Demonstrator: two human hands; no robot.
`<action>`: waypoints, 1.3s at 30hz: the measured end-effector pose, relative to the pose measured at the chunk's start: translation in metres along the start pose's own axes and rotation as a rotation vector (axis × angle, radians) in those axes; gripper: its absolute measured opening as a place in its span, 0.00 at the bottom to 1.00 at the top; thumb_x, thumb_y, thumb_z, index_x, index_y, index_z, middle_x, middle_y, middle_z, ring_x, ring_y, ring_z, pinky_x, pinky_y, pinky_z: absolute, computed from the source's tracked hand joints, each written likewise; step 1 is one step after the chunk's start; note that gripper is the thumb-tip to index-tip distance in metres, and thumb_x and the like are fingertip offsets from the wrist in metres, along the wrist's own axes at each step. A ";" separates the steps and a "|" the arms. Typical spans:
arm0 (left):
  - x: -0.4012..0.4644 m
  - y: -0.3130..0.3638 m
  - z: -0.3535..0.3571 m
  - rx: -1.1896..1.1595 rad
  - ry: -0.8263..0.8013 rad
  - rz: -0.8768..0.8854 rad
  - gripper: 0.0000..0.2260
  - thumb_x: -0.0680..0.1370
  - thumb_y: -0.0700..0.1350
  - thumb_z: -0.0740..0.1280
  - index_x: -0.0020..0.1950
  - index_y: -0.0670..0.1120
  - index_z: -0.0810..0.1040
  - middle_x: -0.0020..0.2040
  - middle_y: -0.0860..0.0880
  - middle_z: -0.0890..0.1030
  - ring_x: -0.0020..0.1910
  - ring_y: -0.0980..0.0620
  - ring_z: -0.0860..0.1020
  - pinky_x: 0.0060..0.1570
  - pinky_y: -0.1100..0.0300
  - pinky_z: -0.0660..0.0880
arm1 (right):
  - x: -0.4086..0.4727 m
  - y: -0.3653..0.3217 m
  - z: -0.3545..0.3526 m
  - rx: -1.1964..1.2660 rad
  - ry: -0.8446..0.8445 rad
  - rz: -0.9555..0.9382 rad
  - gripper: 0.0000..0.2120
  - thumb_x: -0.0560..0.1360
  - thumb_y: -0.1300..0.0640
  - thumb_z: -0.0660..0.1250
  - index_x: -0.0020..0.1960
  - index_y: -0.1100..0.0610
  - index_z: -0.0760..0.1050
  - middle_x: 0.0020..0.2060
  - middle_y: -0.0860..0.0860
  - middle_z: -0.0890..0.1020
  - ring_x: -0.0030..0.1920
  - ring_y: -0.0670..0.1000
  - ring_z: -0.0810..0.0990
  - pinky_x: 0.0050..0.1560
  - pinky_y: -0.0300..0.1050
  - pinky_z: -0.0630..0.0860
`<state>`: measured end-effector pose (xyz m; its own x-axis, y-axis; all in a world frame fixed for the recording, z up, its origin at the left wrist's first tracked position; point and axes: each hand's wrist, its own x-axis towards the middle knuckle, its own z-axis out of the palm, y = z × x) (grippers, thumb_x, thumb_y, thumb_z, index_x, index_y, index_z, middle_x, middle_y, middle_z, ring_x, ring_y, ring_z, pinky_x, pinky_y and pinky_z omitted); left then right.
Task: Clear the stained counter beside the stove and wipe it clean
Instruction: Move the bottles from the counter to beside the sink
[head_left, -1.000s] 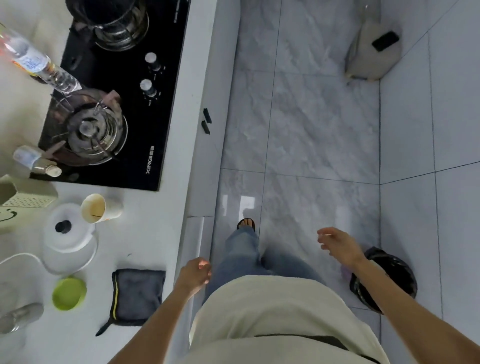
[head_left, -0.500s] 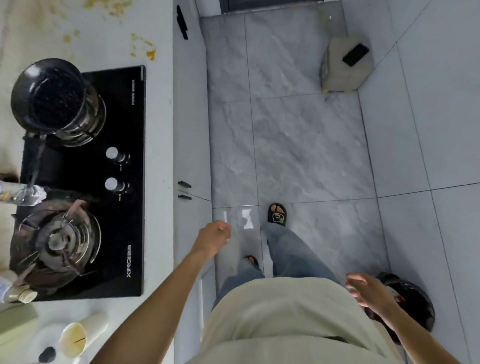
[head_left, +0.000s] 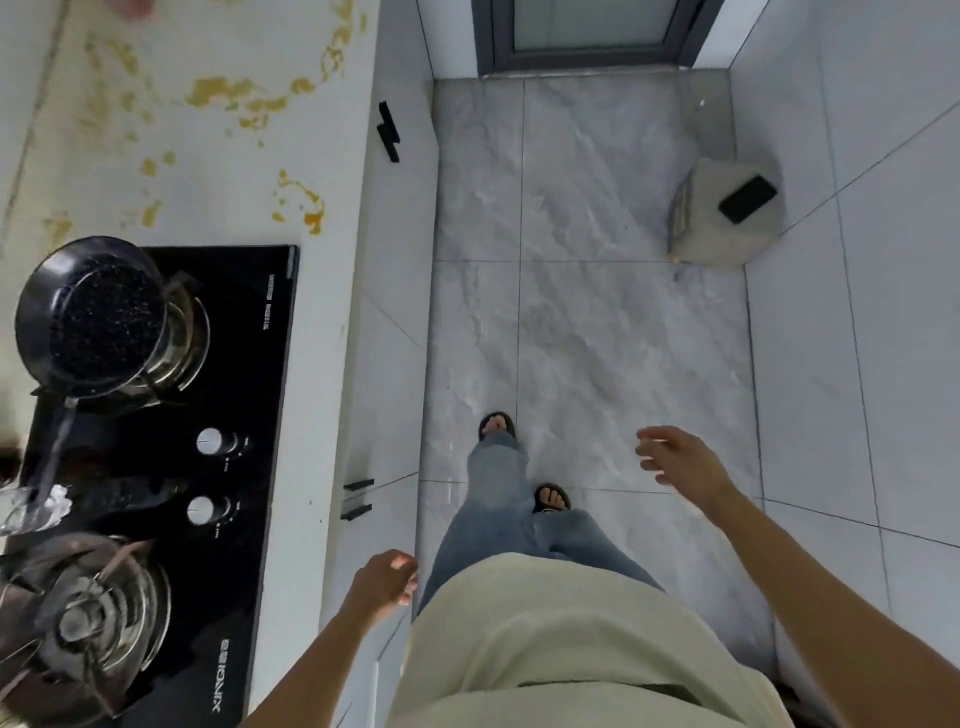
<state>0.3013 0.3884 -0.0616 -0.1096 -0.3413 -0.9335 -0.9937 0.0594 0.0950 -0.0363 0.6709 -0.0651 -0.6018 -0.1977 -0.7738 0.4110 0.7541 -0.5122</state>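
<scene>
The white counter (head_left: 218, 171) beyond the black stove (head_left: 244, 395) carries yellow-orange stains (head_left: 236, 96) spread across it, with more near the stove's far edge. My left hand (head_left: 387, 579) hangs by the counter's front edge beside the stove, fingers loosely curled, holding nothing. My right hand (head_left: 675, 457) is out over the floor with its fingers spread and empty. No cloth is in view.
A black speckled pan (head_left: 91, 317) sits on the stove's far burner; the near burner (head_left: 88, 618) is bare. A clear bottle (head_left: 31, 512) lies at the left edge. A beige box (head_left: 722, 218) with a black item on it stands on the floor by the wall. A door (head_left: 592, 31) is ahead.
I have walked forward along the counter; the stained area has come into view and the cloth, cup and bin have dropped out. My right hand has swung forward and up.
</scene>
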 end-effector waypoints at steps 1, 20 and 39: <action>0.005 0.005 -0.007 0.008 -0.003 -0.012 0.07 0.86 0.47 0.65 0.57 0.46 0.81 0.46 0.48 0.85 0.44 0.50 0.84 0.36 0.65 0.75 | 0.012 -0.018 -0.001 -0.013 -0.009 -0.017 0.08 0.81 0.51 0.66 0.59 0.48 0.80 0.50 0.47 0.86 0.49 0.50 0.86 0.47 0.44 0.79; 0.098 0.363 -0.209 -0.317 0.033 0.210 0.14 0.86 0.43 0.66 0.67 0.37 0.80 0.62 0.38 0.84 0.44 0.48 0.83 0.39 0.67 0.79 | 0.109 -0.104 -0.057 -0.105 -0.044 0.275 0.07 0.82 0.56 0.67 0.57 0.54 0.82 0.46 0.54 0.86 0.38 0.51 0.83 0.40 0.45 0.74; 0.130 0.441 -0.248 -0.171 0.034 -0.040 0.12 0.86 0.45 0.64 0.64 0.40 0.81 0.57 0.45 0.85 0.51 0.47 0.85 0.47 0.60 0.82 | 0.362 -0.470 -0.127 -0.337 -0.199 -0.107 0.12 0.83 0.52 0.64 0.64 0.53 0.78 0.55 0.51 0.83 0.54 0.53 0.84 0.59 0.51 0.80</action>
<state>-0.1570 0.1377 -0.0555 -0.0676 -0.3719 -0.9258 -0.9864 -0.1142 0.1179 -0.5344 0.3250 -0.0571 -0.4707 -0.3786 -0.7970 0.0859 0.8793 -0.4685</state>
